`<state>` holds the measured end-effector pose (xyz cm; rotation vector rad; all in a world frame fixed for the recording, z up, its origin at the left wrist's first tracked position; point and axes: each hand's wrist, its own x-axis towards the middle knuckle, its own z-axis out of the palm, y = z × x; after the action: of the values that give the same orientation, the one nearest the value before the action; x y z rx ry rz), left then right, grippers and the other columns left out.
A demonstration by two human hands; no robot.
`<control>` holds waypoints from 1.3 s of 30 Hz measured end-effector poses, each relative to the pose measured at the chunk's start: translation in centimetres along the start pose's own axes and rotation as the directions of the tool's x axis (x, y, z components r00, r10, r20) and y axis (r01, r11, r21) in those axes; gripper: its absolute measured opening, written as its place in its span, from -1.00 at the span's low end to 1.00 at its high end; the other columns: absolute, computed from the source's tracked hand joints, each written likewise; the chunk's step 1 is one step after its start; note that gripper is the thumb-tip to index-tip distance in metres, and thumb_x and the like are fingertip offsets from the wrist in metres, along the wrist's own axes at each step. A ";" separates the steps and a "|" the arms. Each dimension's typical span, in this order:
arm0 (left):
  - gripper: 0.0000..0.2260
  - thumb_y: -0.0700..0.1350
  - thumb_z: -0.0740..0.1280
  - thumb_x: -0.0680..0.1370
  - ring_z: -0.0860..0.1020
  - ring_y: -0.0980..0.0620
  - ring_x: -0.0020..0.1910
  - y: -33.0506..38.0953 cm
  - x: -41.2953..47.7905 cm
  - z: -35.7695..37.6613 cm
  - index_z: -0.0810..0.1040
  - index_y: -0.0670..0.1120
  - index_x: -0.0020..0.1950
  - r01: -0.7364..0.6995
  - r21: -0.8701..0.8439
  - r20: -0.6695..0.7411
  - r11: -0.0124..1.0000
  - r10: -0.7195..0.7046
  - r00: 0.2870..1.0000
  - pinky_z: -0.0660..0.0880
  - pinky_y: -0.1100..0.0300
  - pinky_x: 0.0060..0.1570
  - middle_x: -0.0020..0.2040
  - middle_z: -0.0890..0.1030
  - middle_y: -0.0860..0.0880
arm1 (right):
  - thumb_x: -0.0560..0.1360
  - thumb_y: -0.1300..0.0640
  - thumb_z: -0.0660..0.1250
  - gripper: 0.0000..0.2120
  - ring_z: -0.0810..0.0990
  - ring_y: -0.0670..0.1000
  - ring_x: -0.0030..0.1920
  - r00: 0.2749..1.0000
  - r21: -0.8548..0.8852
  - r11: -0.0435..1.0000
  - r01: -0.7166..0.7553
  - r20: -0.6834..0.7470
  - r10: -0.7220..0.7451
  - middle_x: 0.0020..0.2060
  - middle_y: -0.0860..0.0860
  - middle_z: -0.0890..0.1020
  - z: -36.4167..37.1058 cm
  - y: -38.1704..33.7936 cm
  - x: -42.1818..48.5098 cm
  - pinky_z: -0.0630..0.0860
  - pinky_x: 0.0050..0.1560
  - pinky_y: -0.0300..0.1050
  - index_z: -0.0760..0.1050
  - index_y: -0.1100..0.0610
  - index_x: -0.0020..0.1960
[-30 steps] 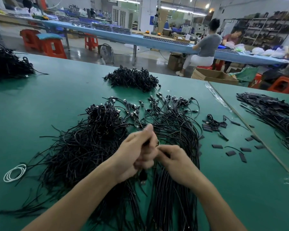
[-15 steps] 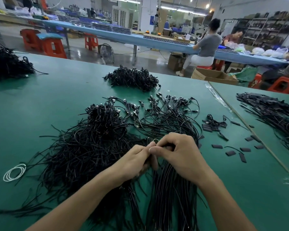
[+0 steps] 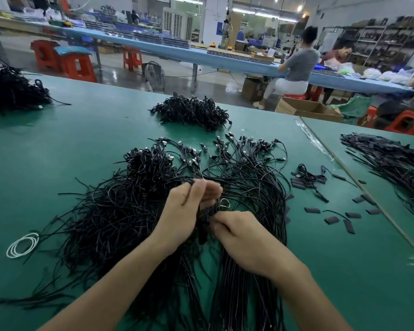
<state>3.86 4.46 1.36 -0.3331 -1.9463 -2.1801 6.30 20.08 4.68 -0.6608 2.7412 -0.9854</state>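
Grips cable bundle [image 3: 203,229] in left hand [image 3: 189,211], fingers curled. Pinches same bundle with right hand [image 3: 244,237], low over green table [image 3: 81,139]. Hemmed by loose cable heap [image 3: 110,211] left, plug-ended cables [image 3: 244,163] behind. Farther out: sleeve pieces [image 3: 332,219] right, white bands [image 3: 22,244] left. Beyond table edge: open cardboard box [image 3: 306,108], contents unseen.

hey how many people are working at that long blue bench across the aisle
2. A person in a grey top sits at the bench, back turned; a person in a red top leans over it just to the right. Others may be hidden farther right.
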 end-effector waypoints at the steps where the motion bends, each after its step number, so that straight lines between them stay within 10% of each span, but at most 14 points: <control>1: -0.70 0.06 0.16 0.62 0.66 0.10 -0.13 -0.4 -0.3 -0.2 0.67 0.08 -0.09 -0.050 0.180 0.043 0.982 0.043 0.998 0.58 0.24 -0.11 -0.14 0.71 0.04 | 0.63 0.03 0.22 -0.74 0.46 -0.12 -0.37 0.999 -0.020 0.999 0.027 -0.030 -0.027 -0.37 -0.11 0.52 -0.4 -0.1 0.0 0.45 -0.31 -0.08 0.47 0.02 -0.23; 7: -0.48 0.29 0.10 0.55 0.32 0.12 -0.61 -0.1 -2.1 0.0 0.52 0.00 -0.43 0.348 0.143 0.329 0.927 -0.376 0.866 0.26 0.31 -0.59 -0.56 0.40 0.04 | 0.46 -0.04 0.50 -0.85 0.47 -0.20 -0.39 0.966 0.108 0.984 0.140 -0.235 -0.112 -0.42 -0.31 0.53 -2.4 0.1 0.4 0.36 -0.35 -0.38 0.58 -0.10 -0.25; 11: -0.45 0.24 0.11 0.62 0.17 0.17 -0.68 2.1 -1.8 -0.4 0.35 -0.03 -0.48 0.663 -0.317 0.569 0.678 -0.423 0.705 0.14 0.35 -0.68 -0.62 0.26 0.07 | 0.54 -0.04 0.40 -0.84 0.41 -0.19 -0.40 0.954 0.279 0.951 0.132 -0.296 -0.046 -0.43 -0.19 0.54 -1.7 0.5 0.8 0.34 -0.36 -0.20 0.62 -0.07 -0.21; 17: -0.59 0.12 0.26 0.60 0.50 0.11 -0.48 2.9 -0.7 0.1 0.56 -0.09 -0.35 0.469 -0.682 0.353 0.561 -0.309 0.883 0.47 0.32 -0.47 -0.41 0.53 -0.01 | 0.65 0.04 0.25 -0.57 0.26 -0.13 -0.50 0.995 0.208 0.978 -0.021 -0.090 0.041 -0.52 -0.13 0.41 0.1 0.1 0.3 0.21 -0.46 -0.19 0.52 -0.23 -0.37; 20: -0.60 0.09 0.19 0.59 0.68 -0.04 0.02 1.6 -0.3 0.2 0.71 -0.14 -0.05 0.245 -0.529 0.129 0.812 -0.209 0.969 0.61 0.20 0.00 0.01 0.71 -0.15 | 0.65 0.05 0.24 -0.76 0.33 -0.06 -0.50 0.999 0.063 0.997 -0.041 0.033 0.039 -0.46 -0.05 0.49 0.4 -0.3 -0.1 0.29 -0.48 -0.11 0.61 -0.03 -0.13; 22: -0.62 0.09 0.15 0.62 0.64 0.02 0.17 0.7 -0.4 0.1 0.69 -0.08 0.09 0.068 -0.127 0.042 0.990 -0.063 0.997 0.56 0.20 0.18 0.11 0.71 -0.05 | 0.65 0.08 0.21 -0.78 0.39 -0.05 -0.47 0.994 -0.024 0.999 -0.045 0.099 0.047 -0.39 -0.01 0.55 0.2 -0.6 -0.4 0.36 -0.44 -0.10 0.57 0.07 -0.10; 27: -0.63 0.15 0.15 0.61 0.62 0.12 -0.30 0.1 -1.1 -0.6 0.67 0.07 -0.19 0.043 0.330 0.249 0.943 -0.131 0.959 0.57 0.17 -0.26 -0.30 0.67 0.05 | 0.60 0.04 0.30 -0.70 0.37 -0.12 -0.48 0.999 -0.019 1.000 -0.012 0.040 0.012 -0.46 -0.08 0.47 -1.4 -0.8 -0.6 0.31 -0.44 -0.21 0.50 -0.09 -0.31; 33: -0.49 0.33 0.09 0.54 0.24 0.15 -0.59 1.7 -1.8 -0.5 0.43 0.02 -0.43 0.388 0.188 0.416 0.903 -0.430 0.801 0.21 0.35 -0.57 -0.54 0.32 0.08 | 0.44 -0.01 0.52 -0.85 0.45 -0.20 -0.43 0.975 0.209 0.975 0.079 -0.220 -0.032 -0.44 -0.15 0.59 -2.5 0.3 -0.2 0.36 -0.34 -0.33 0.63 -0.03 -0.27; 39: -0.54 0.26 0.23 0.53 0.30 0.15 -0.63 2.7 -1.8 -1.4 0.29 0.01 -0.44 0.614 -0.081 0.645 0.785 -0.429 0.632 0.23 0.35 -0.62 -0.54 0.37 0.02 | 0.40 -0.08 0.55 -0.79 0.51 0.03 -0.18 0.995 0.621 0.777 0.101 -0.056 -0.084 -0.24 0.04 0.58 -1.8 0.7 -0.2 0.49 -0.09 -0.03 0.59 0.02 -0.17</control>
<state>6.30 2.74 3.28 -0.6322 -2.2304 -3.0813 5.75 21.69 5.62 -0.6529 2.1764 -1.8093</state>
